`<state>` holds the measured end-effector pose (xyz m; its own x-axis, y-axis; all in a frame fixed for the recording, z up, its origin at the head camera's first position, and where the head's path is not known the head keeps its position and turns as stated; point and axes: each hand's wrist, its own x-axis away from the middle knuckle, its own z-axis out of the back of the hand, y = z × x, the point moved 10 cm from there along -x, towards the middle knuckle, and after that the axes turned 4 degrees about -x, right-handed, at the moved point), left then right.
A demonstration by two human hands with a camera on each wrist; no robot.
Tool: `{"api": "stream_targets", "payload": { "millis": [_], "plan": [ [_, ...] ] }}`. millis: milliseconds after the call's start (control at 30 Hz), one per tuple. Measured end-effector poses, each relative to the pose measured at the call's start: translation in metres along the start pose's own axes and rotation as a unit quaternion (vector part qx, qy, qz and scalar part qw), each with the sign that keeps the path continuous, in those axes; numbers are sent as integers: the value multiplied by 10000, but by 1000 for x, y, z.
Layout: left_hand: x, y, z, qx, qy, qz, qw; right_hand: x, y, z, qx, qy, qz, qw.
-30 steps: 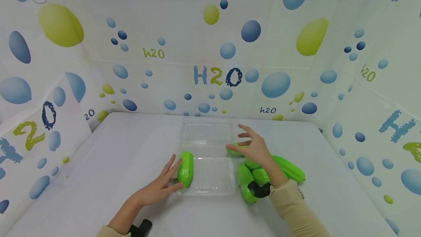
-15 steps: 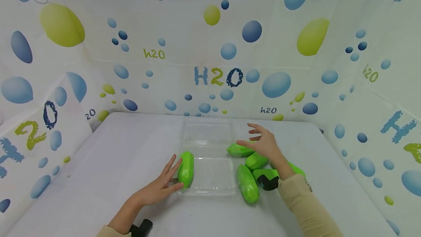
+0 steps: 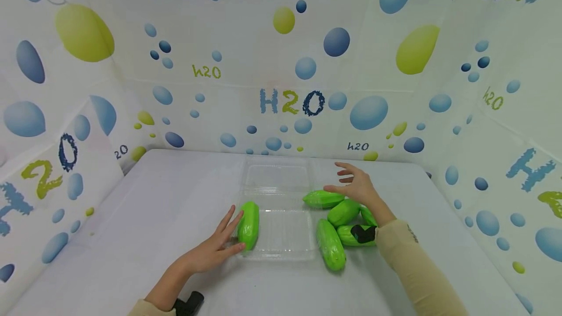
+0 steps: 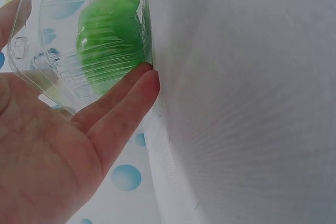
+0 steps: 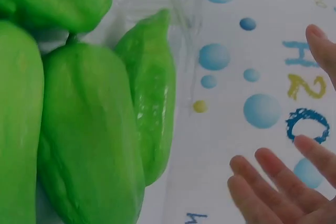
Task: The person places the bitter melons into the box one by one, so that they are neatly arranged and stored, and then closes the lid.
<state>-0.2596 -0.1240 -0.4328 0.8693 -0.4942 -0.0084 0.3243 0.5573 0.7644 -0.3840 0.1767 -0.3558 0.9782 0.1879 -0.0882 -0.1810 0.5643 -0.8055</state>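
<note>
A clear plastic hinged container (image 3: 287, 233) lies open on the white table, its lid (image 3: 275, 177) folded back. One glossy green cucumber-shaped vegetable (image 3: 249, 226) lies lengthwise along its left side. My left hand (image 3: 215, 250) rests against that side with fingers extended; in the left wrist view the fingertips (image 4: 149, 77) are at the container's lower edge. My right hand (image 3: 356, 190), fingers spread and loosely bent, holds nothing. It is over the back of a group of similar green vegetables (image 3: 344, 212) right of the container, beside the rearmost one (image 3: 320, 199).
Nearest the front of the group lies a longer green vegetable (image 3: 331, 245), close to the container's right edge. A wrist camera (image 3: 363, 233) partly covers another one. White sheeting (image 3: 219, 111) printed with coloured drops stands behind and on both sides of the table.
My right hand has drawn back to the right, away from the container, uncovering more of the green vegetables. The left hand and the vegetable beside it have stayed in place.
</note>
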Motion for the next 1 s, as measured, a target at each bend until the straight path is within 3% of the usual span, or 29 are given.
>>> {"api": "stream_targets", "payload": {
  "millis": [267, 567, 1000],
  "plan": [
    [0, 0, 0, -6, 14, -22, 10000, -10, 11, -1, 482, -275, 85, 9984],
    [0, -1, 1, -28, 32, -16, 10000, -22, 29, -7, 895, -603, -158, 9940],
    [2, 2, 1, 1, 40, -66, 10000, -30, 53, -28, 993, -1323, -359, 9856]
  ]
}}
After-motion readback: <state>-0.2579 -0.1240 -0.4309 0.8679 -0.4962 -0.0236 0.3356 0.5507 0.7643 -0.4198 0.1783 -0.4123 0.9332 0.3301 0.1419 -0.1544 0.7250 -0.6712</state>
